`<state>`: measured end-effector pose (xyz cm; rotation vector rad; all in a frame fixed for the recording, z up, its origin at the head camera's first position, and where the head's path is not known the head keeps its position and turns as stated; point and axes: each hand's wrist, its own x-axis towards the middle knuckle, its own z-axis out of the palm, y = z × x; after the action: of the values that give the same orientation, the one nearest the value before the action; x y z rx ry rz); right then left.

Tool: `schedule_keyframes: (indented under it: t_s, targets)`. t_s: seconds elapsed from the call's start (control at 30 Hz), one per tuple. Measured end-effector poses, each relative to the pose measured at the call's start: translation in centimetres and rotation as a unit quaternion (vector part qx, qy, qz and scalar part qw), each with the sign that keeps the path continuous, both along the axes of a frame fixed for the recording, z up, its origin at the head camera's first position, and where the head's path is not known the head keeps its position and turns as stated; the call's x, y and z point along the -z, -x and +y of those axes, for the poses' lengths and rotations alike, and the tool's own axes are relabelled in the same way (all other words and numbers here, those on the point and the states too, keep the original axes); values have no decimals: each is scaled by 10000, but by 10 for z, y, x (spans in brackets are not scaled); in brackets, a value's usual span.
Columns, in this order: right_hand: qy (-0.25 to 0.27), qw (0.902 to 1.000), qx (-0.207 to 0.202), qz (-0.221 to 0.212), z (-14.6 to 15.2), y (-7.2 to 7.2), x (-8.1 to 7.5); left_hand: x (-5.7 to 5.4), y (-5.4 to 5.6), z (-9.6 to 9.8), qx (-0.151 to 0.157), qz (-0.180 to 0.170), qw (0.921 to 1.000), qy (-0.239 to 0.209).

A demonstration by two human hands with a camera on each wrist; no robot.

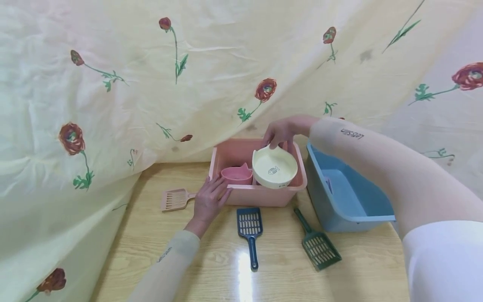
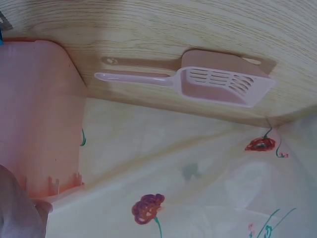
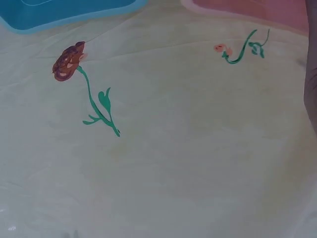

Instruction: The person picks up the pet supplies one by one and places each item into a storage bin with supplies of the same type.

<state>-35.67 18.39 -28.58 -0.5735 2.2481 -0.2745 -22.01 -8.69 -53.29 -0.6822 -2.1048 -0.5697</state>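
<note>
Cream, round, ceramic-looking bowl (image 1: 274, 167): right hand (image 1: 281, 131) pinches its far rim; left hand (image 1: 209, 199), relaxed, probably steadies the pink rectangular plastic tub (image 1: 260, 196).

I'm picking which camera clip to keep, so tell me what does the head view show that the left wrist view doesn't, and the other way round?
Only the head view shows the right hand holding the cream bowl at the pink bin, and the pink bowl inside.

Only the left wrist view shows the pink scoop's whole handle.

Both share that scoop's slotted head, the left hand at the bin, the table and the flowered cloth.
</note>
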Motion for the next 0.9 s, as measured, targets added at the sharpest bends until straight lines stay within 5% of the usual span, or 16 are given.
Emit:
schedule_keyframes:
  t_s: [0.23,0.43,0.73,0.9]
  targets:
    - [-53,9988,336,338,-1,18,10,-4,-1,-2,-64,27,10000,49]
    - [-231,9963,654,500,8,33,38,-3,-1,0,-31,34,9999,103]
    - [79,9772,2069,472,19,42,93,-1,-3,2,-45,58,9999,80]
    - [42,9776,1930,839,21,41,105,-3,-3,2,-143,-93,9997,150]
